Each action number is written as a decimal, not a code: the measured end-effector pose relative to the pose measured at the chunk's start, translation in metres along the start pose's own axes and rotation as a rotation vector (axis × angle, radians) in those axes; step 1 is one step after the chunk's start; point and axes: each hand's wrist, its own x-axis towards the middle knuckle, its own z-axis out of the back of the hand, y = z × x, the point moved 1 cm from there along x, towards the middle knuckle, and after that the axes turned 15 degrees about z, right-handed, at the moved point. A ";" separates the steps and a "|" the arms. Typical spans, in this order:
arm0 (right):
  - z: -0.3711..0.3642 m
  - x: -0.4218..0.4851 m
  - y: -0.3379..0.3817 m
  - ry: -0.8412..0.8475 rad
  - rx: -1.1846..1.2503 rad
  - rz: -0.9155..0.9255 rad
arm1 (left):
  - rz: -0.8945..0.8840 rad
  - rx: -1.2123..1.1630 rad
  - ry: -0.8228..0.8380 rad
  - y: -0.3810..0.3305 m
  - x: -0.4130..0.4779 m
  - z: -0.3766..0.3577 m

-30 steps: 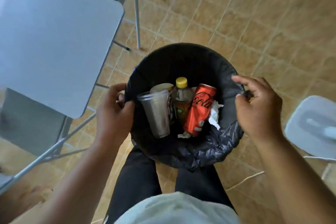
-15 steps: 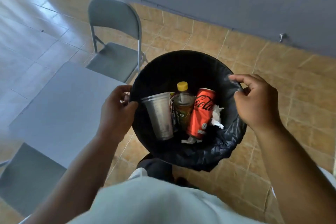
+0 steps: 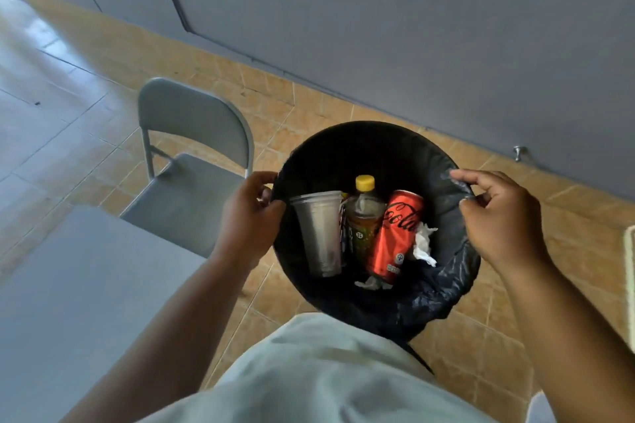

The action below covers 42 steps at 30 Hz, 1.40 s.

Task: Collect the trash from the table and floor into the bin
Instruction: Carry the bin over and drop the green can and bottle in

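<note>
A round bin (image 3: pixel 364 144) lined with a black bag is held up in front of my body. My left hand (image 3: pixel 249 220) grips its left rim. My right hand (image 3: pixel 498 216) pinches the bag at the right rim. Inside lie stacked clear plastic cups (image 3: pixel 318 233), a tea bottle with a yellow cap (image 3: pixel 364 216), a red cola can (image 3: pixel 395 233) and crumpled white tissue (image 3: pixel 424 245).
A grey table (image 3: pixel 86 302) stands at the lower left. Beyond it is a grey folding chair (image 3: pixel 192 161). A grey wall (image 3: pixel 412 27) runs across the back over a tan tiled floor (image 3: pixel 567 216). A white object edge (image 3: pixel 630 285) shows at the far right.
The view has swung upward from the floor to the wall and chair. The bin has stayed between my hands, its contents unmoved.
</note>
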 end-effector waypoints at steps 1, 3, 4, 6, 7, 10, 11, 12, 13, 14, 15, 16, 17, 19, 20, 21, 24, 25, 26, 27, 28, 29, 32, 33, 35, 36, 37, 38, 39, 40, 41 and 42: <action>-0.004 0.021 0.000 -0.001 0.006 -0.012 | -0.010 0.011 -0.005 -0.014 0.017 -0.003; -0.014 0.065 -0.006 -0.002 0.027 -0.032 | -0.023 0.012 -0.021 -0.043 0.051 -0.010; -0.020 0.086 -0.012 0.006 0.038 -0.043 | -0.026 0.016 -0.040 -0.056 0.067 -0.015; -0.033 0.129 -0.022 0.030 0.063 -0.054 | -0.020 0.015 -0.074 -0.078 0.101 -0.024; -0.041 0.152 -0.028 0.041 0.082 -0.044 | -0.014 0.002 -0.081 -0.088 0.118 -0.029; -0.064 0.223 -0.040 0.086 0.123 0.013 | 0.027 -0.023 -0.126 -0.116 0.170 -0.042; -0.071 0.249 -0.042 0.111 0.140 0.043 | 0.046 -0.035 -0.153 -0.127 0.185 -0.044; -0.078 0.274 -0.043 0.139 0.148 0.076 | 0.069 -0.047 -0.183 -0.137 0.199 -0.045; -0.085 0.299 -0.044 0.162 0.152 0.096 | 0.087 -0.058 -0.211 -0.147 0.211 -0.046; -0.093 0.323 -0.046 0.173 0.162 0.102 | 0.103 -0.076 -0.227 -0.157 0.223 -0.046; -0.100 0.346 -0.048 0.181 0.184 0.109 | 0.119 -0.115 -0.233 -0.165 0.234 -0.046; -0.110 0.371 -0.049 0.195 0.214 0.119 | 0.134 -0.164 -0.237 -0.173 0.246 -0.045; -0.121 0.397 -0.048 0.214 0.233 0.127 | 0.144 -0.203 -0.243 -0.181 0.258 -0.044; -0.145 0.445 -0.043 0.259 0.235 0.136 | 0.160 -0.240 -0.288 -0.195 0.284 -0.040; -0.156 0.466 -0.036 0.289 0.230 0.151 | 0.167 -0.255 -0.315 -0.202 0.296 -0.037; -0.169 0.487 -0.029 0.314 0.234 0.165 | 0.173 -0.276 -0.341 -0.208 0.309 -0.034; -0.212 0.550 -0.005 0.358 0.252 0.208 | 0.177 -0.354 -0.403 -0.229 0.355 -0.015; -0.229 0.571 0.004 0.378 0.255 0.231 | 0.176 -0.378 -0.415 -0.235 0.373 -0.007; -0.246 0.590 0.013 0.393 0.253 0.255 | 0.175 -0.401 -0.422 -0.240 0.393 0.002; -0.264 0.609 0.022 0.403 0.250 0.272 | 0.177 -0.422 -0.433 -0.245 0.414 0.012; -0.281 0.628 0.033 0.414 0.247 0.282 | 0.182 -0.437 -0.447 -0.252 0.435 0.023; -0.297 0.645 0.045 0.423 0.249 0.286 | 0.184 -0.449 -0.459 -0.259 0.456 0.034; -0.343 0.697 0.084 0.449 0.253 0.323 | 0.184 -0.459 -0.510 -0.284 0.511 0.071; -0.357 0.713 0.097 0.458 0.261 0.343 | 0.180 -0.464 -0.535 -0.291 0.526 0.084; -0.383 0.746 0.123 0.458 0.289 0.377 | 0.158 -0.477 -0.560 -0.306 0.556 0.110; -0.397 0.761 0.136 0.462 0.301 0.385 | 0.153 -0.485 -0.574 -0.311 0.569 0.122; -0.412 0.777 0.149 0.471 0.318 0.390 | 0.148 -0.496 -0.592 -0.317 0.582 0.135; -0.428 0.790 0.162 0.482 0.340 0.399 | 0.140 -0.508 -0.605 -0.324 0.594 0.146; -0.444 0.804 0.174 0.488 0.360 0.408 | 0.136 -0.512 -0.620 -0.329 0.607 0.157; -0.461 0.818 0.187 0.493 0.378 0.418 | 0.143 -0.513 -0.644 -0.332 0.621 0.169; -0.480 0.831 0.199 0.499 0.395 0.427 | 0.158 -0.514 -0.674 -0.335 0.633 0.180; -0.498 0.843 0.213 0.513 0.414 0.443 | 0.172 -0.518 -0.704 -0.337 0.645 0.192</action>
